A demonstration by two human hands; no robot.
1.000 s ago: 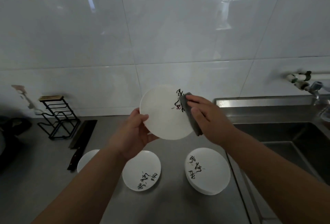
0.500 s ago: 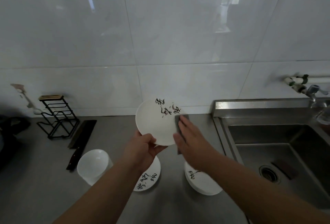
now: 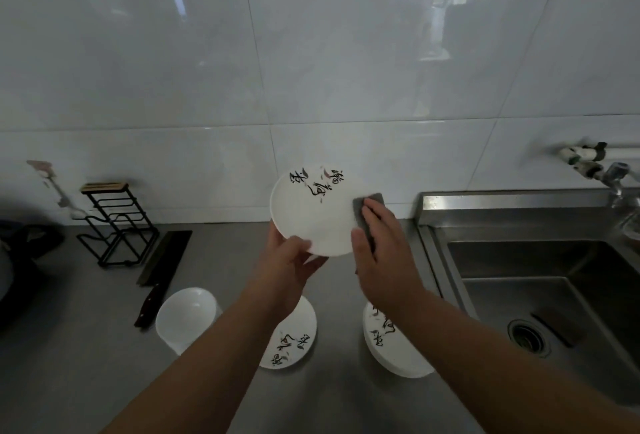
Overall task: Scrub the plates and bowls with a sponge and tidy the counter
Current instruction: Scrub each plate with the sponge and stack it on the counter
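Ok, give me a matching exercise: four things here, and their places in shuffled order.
1. sponge
2. knife
3. white bowl
4. raised plate

a. lying beside the black rack
b. gripped by the left hand
c. pressed under the right hand
d. standing by the knife's handle

Pairs: 1-c, 2-a, 3-d, 4-b.

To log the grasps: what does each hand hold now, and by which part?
The left hand grips the plate by its lower rim. The right hand presses the sponge against the plate's right side.
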